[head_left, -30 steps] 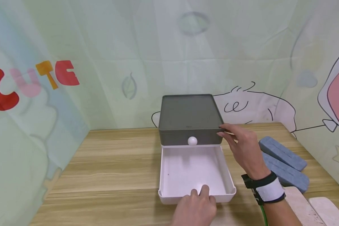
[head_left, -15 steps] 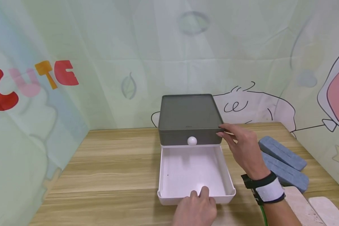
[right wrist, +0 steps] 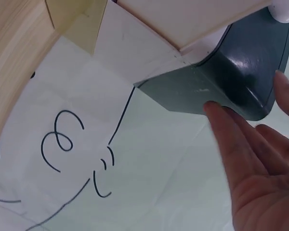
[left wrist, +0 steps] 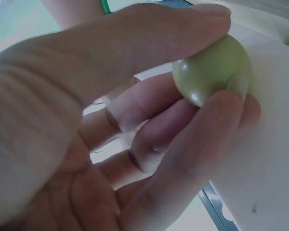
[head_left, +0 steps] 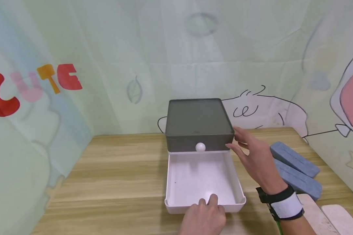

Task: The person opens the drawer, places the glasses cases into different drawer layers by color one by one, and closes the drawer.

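A small two-tier drawer box stands on the wooden table, its grey upper part [head_left: 198, 117] bearing a white knob [head_left: 200, 147] at the front. Below it the white drawer [head_left: 172, 182] is pulled well out, with nothing but a dark speck inside. My left hand [head_left: 204, 218] is at the drawer's front; in the left wrist view its thumb and fingers pinch the round knob [left wrist: 212, 72], hidden in the head view. My right hand [head_left: 257, 160] is at the box's right front corner, its nearly straight fingers along the side and its thumb apart at the front face.
Two blue-grey blocks [head_left: 295, 178] lie to the right of the box. Nearer, at the lower right, are two pale flat slabs [head_left: 342, 218]. A printed cloth backdrop [head_left: 120, 65] rises behind the table and on both sides.
My right hand has loosened from pinching the box's corner: its fingers have slid onto the side and spread from the thumb, and the wrist has shifted slightly right. Left hand and drawer stay.
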Available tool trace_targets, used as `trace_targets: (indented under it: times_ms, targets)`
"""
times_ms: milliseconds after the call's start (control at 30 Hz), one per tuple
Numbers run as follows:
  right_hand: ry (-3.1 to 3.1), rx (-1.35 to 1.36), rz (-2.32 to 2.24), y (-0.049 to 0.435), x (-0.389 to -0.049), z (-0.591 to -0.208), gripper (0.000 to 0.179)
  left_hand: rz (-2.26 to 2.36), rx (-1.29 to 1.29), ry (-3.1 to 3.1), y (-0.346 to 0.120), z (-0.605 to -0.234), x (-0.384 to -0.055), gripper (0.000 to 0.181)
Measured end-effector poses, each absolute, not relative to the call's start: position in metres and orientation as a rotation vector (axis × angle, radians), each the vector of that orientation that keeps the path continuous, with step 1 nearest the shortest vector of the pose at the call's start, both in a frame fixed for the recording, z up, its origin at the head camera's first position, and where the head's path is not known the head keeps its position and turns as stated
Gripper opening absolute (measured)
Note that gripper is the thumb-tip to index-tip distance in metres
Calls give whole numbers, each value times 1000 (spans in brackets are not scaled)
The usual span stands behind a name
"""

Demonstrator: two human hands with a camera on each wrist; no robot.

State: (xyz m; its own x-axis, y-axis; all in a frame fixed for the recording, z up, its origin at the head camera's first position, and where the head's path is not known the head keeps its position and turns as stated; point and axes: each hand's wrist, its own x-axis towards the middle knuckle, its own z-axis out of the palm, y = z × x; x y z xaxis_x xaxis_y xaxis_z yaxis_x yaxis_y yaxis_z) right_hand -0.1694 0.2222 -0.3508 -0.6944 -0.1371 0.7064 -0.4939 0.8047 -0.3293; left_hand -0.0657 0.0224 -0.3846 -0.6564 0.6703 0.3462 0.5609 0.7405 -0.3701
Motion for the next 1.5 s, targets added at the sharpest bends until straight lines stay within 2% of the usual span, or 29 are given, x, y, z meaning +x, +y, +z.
trace_targets:
  times_ms: [267,467,800,1100,1367,1500]
  targets:
    - [-2290,397,500,235,-148,-357,48,329,-912,-2461,22,-386,-65,15]
    - [-2424,291,470,251,-127,-361,48,335,-919,-2450,21,-386,-66,14]
    - [-2703,166,528,289,-99,-374,60,332,-917,-2466,20,-385,-66,13]
    - [-2872,17,403,320,-79,-397,72,332,-915,-2451,19,-384,-66,12]
    - [-2914,44,305,352,-68,-421,72,323,-887,-2405,18,-385,-67,13]
    - [-3026,-24,253,364,-64,-433,76,317,-879,-2394,18,-386,-67,13]
